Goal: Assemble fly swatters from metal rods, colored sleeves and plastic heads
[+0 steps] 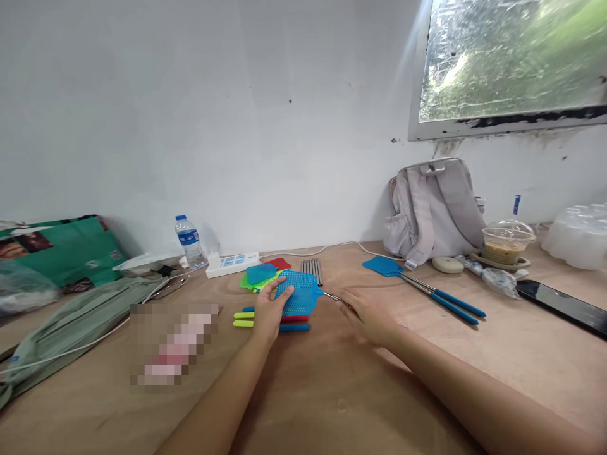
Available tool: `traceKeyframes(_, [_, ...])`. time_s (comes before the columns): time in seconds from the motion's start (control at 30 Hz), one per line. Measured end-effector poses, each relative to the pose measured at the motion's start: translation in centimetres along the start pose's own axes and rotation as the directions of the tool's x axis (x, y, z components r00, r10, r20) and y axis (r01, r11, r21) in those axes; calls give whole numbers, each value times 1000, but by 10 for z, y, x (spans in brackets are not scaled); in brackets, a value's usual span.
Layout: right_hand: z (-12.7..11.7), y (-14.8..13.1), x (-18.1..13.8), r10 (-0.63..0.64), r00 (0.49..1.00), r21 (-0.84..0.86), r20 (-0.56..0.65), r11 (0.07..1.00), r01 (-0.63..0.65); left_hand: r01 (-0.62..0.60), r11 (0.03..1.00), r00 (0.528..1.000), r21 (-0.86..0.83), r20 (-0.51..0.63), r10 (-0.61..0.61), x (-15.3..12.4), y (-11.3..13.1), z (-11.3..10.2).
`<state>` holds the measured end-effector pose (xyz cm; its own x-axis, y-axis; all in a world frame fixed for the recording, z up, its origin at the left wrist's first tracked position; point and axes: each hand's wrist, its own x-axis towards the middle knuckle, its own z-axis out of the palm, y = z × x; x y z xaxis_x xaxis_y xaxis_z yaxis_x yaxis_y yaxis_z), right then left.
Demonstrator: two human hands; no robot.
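My left hand (268, 313) grips a blue perforated fly swatter head (303, 294) by its left side, thumb on top. At its neck, the fingers of my right hand (366, 316) pinch a thin metal rod (332, 296); whether the rod is fully seated in the neck I cannot tell. Beneath and beside my left hand lie loose handles, including yellow handles (243, 323) and a blue handle (294, 327). Behind it is a pile of swatter heads, with a green head (248, 280) and a red head (279, 263) showing. Several metal rods (312, 269) lie side by side behind the held head.
Two blue fly swatters (429, 292) lie at right, before a grey backpack (431, 208). A drink cup (507, 243) and black phone (564, 306) stand farther right. Leftward are a power strip (232, 263), water bottle (190, 243), green fabric (80, 322) and a blurred-out item (177, 347).
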<state>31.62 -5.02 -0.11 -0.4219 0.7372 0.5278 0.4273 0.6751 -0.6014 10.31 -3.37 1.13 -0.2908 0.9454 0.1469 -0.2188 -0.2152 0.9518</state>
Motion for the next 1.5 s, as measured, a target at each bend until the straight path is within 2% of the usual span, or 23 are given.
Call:
traceKeyframes(0.2, [-1,0,0,-14,1000,-51,10,999,14,-5,1000,1000,16,16,4,-1,1,0])
traceKeyframes(0.43, [-2,-4,0,-46,996,-155,-79,987,33,3,1000,1000,9,-8,-3,-1,3,0])
traceKeyframes(0.8, [-2,-6,0,-20,999,-273,-36,962,9,19,1000,1000,-21,7,-19,-2,4,1])
traceKeyframes(1.0, [-2,-3,0,-21,999,-275,-24,961,14,21,999,1000,-42,7,-21,-2,5,2])
traceKeyframes(1.2, [-2,0,-1,-35,999,-268,-3,963,33,109,993,994,-54,3,-109,-2,5,3])
traceKeyframes(1.5, [0,2,-1,-28,1000,-287,4,957,28,69,997,998,-36,-10,-69,-1,4,2])
